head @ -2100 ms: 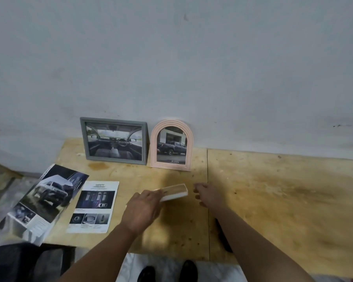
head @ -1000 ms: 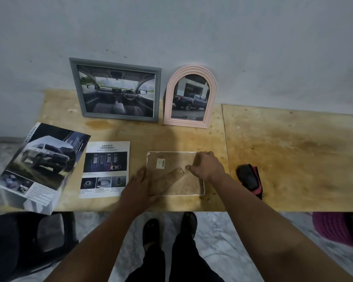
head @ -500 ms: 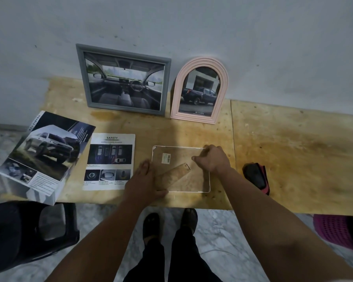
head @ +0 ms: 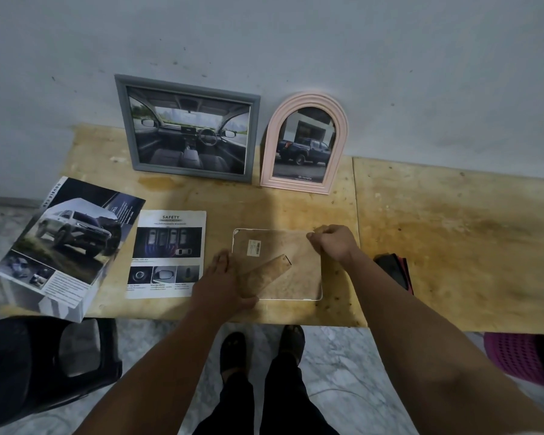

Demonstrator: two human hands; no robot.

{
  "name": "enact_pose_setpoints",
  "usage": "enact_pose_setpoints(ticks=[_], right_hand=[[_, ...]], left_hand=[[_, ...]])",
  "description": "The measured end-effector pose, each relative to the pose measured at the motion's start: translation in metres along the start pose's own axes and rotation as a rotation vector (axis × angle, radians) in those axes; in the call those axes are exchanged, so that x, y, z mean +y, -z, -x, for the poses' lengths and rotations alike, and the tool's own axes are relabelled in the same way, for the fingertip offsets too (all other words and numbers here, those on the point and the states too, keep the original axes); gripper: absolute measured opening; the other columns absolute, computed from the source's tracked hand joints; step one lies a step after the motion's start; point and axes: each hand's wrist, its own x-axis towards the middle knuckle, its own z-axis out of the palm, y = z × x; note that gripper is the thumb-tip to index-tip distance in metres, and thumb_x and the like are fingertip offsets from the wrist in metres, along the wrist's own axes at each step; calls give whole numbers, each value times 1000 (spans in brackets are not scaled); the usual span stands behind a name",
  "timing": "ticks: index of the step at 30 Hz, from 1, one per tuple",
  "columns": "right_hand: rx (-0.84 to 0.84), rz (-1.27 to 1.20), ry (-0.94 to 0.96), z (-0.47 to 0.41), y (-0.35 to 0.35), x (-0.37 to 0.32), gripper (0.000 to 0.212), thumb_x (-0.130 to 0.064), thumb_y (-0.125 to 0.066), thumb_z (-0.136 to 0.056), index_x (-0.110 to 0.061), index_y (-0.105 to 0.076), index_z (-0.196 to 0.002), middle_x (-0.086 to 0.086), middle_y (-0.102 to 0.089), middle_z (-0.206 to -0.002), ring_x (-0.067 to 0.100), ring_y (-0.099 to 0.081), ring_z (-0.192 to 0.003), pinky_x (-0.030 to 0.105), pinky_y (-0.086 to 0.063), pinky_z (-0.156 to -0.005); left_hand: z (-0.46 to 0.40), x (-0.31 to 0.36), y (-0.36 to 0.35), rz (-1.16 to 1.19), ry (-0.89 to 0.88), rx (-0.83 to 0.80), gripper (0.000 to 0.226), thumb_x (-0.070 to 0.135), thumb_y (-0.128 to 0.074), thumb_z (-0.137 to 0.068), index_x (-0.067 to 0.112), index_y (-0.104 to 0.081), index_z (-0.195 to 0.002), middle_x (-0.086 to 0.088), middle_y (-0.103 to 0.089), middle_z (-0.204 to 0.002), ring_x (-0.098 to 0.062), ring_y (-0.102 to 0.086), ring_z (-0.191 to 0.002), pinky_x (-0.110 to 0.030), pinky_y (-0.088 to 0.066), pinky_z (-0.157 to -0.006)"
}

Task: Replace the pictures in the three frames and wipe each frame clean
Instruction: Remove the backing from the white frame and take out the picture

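A white-edged frame [head: 299,277] lies face down near the table's front edge, brown backing up, with a barcode sticker and its stand flap [head: 269,273] swung out. My left hand [head: 223,287] rests flat on the frame's lower left corner and the flap's base. My right hand [head: 335,244] pinches the frame's upper right corner. A grey frame [head: 187,128] with a car-interior picture and a pink arched frame [head: 305,142] with a pickup-truck picture lean against the wall behind.
A printed "Safety" sheet [head: 167,254] lies left of the face-down frame, and a car brochure [head: 66,243] overhangs the table's left end. A black and red object [head: 393,273] sits by my right forearm. Black chair [head: 44,365] lower left, purple basket [head: 515,356] lower right.
Two seconds ago I held the frame on edge above the table; it now lies flat, face down. My head has tilted down and closer. In the last half second my hands stayed put.
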Motion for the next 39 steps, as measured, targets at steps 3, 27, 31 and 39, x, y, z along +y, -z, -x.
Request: enact_pose_setpoints(ticks=[3,27,31,39], right_hand=[[-65,-144,-68,9,10,-1,19,-18,-76,-90,-8,-61,-83,11,-59,-79,21,-56,-74,29,-45,-71],[94,-517,-124,56,12,63,23,-1,-58,-99,-14,-71,-113,4,-73,-77,14,-65,-58,25,-50,-51],[106,-566,-115,50,41,63,26,-2,-55,-102,-14,-68,-121,-5,-67,-67,4,-61,-49,22,-48,-46],[357,-605,-168,-5,139,63,31,-8,-54,-102,-17,-66,-130,6,-70,-120,27,-68,-106,45,-60,-92]], left_hand=[[0,1,1,-8,9,-1,132,77,-70,-75,12,1,-165,1,5,-175,-19,-10,-160,-47,-43,-115],[1,5,4,28,8,-24,137,81,-70,-74,8,3,-165,-5,0,-175,-24,-17,-159,-48,-42,-115],[-2,3,2,16,6,-27,136,78,-72,-75,11,4,-165,-4,2,-175,-23,-14,-160,-50,-42,-117],[-7,11,5,8,74,-24,132,70,-79,-73,14,-4,-166,0,-7,-174,-24,-32,-154,-48,-46,-113]])
